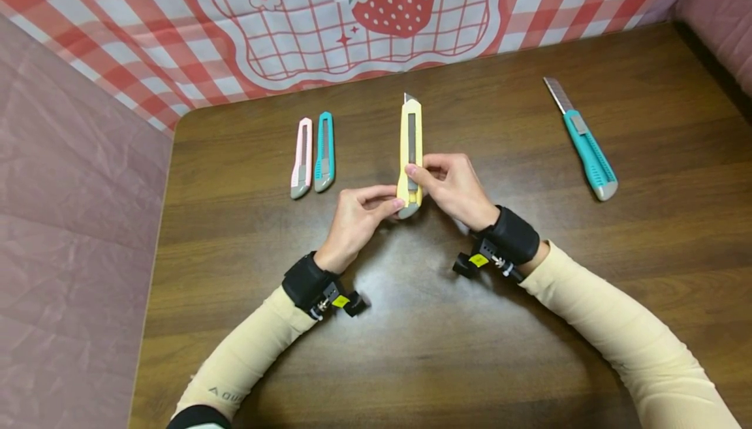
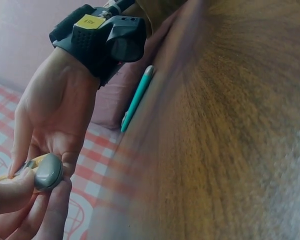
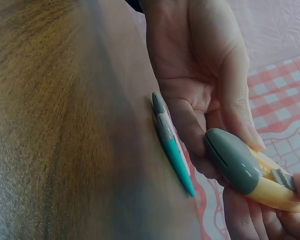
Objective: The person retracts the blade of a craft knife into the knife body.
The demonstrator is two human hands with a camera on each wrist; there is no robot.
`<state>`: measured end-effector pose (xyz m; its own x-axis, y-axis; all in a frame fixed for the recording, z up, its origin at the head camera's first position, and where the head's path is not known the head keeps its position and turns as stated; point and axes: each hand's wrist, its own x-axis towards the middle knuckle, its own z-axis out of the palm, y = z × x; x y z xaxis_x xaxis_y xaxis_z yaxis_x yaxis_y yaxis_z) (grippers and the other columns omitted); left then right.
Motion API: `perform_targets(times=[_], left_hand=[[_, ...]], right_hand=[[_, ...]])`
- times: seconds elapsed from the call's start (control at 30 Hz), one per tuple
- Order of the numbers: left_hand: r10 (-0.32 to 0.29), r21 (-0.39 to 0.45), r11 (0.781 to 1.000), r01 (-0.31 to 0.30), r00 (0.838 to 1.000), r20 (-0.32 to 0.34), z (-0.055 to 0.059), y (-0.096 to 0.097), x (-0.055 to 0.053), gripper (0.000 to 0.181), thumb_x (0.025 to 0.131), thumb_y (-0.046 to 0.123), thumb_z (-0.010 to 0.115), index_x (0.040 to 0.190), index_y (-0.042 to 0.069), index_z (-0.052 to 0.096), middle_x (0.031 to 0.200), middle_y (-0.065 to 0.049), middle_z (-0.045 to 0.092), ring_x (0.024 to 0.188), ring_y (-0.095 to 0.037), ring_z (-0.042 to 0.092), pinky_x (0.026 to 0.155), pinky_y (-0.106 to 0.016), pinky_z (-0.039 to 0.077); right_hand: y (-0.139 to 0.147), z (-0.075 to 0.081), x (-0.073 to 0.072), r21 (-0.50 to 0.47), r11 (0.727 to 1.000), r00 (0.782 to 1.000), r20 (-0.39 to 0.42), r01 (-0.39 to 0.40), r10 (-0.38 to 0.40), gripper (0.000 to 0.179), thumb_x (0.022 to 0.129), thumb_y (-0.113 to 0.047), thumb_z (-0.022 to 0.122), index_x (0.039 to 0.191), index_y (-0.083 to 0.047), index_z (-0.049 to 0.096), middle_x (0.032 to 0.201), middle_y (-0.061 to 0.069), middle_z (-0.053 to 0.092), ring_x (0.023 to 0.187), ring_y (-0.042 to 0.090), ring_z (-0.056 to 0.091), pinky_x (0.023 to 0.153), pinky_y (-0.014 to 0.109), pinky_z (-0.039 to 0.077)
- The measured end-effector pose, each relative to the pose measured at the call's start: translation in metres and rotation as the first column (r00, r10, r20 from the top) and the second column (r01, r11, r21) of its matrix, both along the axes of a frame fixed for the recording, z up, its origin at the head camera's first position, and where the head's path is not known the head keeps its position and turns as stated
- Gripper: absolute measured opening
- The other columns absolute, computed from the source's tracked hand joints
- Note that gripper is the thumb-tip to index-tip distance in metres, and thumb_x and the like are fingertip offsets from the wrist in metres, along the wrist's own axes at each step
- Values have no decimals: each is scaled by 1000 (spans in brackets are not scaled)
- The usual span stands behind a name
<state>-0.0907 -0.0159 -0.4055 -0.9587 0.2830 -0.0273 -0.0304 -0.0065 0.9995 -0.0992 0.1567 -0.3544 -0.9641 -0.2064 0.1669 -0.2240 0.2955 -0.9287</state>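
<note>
Both hands hold a yellow utility knife [image 1: 403, 148] upright in the head view, its blade tip showing at the far end. My left hand [image 1: 357, 220] pinches the grey end cap area, thumb on top. Higher up the body, my right hand [image 1: 452, 184] grips the knife with the thumb over the slider zone. In the left wrist view the grey end cap [image 2: 48, 172] faces the camera between the fingers. From the right wrist, the same cap [image 3: 233, 160] appears large, with the yellow body running off to the right.
A pink utility knife [image 1: 302, 155] and a teal one [image 1: 325, 151] lie side by side left of the hands. Far right, another teal utility knife [image 1: 589, 148] rests with its blade extended. A strawberry-print cloth [image 1: 305, 37] hangs behind the wooden table [image 1: 235, 298].
</note>
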Motion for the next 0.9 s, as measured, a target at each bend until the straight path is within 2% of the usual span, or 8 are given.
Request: perform_targets(times=[0.17,0.37,0.43,0.63,0.77,0.9], left_hand=[[9,18,1000,-9,1000,24,4,-1,-1,22,82,-2,66,103,-8,65,95,-25,67,74,-24,65,74,-54,55],[12,-18,1000,-12,1000,22,22,0,3,21,83,-7,63,103,-14,62,95,-29,65,74,-25,65,74,-55,54],[16,-13,1000,-16,1000,21,19,0,2,21,83,-7,63,103,-13,62,96,-29,65,74,-25,65,75,-57,54],[49,11,999,-49,999,-16,2,-2,-3,22,82,-2,67,103,-7,66,95,-23,68,73,-22,65,72,-53,56],[76,-8,997,-77,995,-56,-1,-2,-4,22,81,2,70,102,-4,67,93,-20,69,72,-22,65,69,-47,58],[82,-10,996,-83,994,-72,0,-3,-4,22,81,3,70,102,-3,68,93,-20,69,71,-21,65,69,-49,57]], right_hand=[[-1,-2,0,-17,1000,1000,4,-24,24,10,86,0,61,88,10,65,80,21,68,71,23,63,56,10,46],[-2,-2,-1,-23,999,999,26,-23,23,12,88,-1,60,88,10,64,81,21,67,73,23,63,58,11,46],[-3,-2,-1,-36,999,999,39,-27,29,13,89,-2,59,90,10,63,81,22,67,73,23,63,57,15,48],[-2,-4,-2,-118,991,995,75,-58,67,15,91,-1,56,94,13,61,82,26,66,68,29,64,54,28,57],[-2,-5,-1,-139,988,996,54,-63,71,15,91,-1,56,94,12,62,84,25,66,69,28,63,57,31,58],[-2,-5,0,-146,988,998,30,-59,64,14,90,0,57,95,12,62,86,25,66,73,26,64,62,33,57]])
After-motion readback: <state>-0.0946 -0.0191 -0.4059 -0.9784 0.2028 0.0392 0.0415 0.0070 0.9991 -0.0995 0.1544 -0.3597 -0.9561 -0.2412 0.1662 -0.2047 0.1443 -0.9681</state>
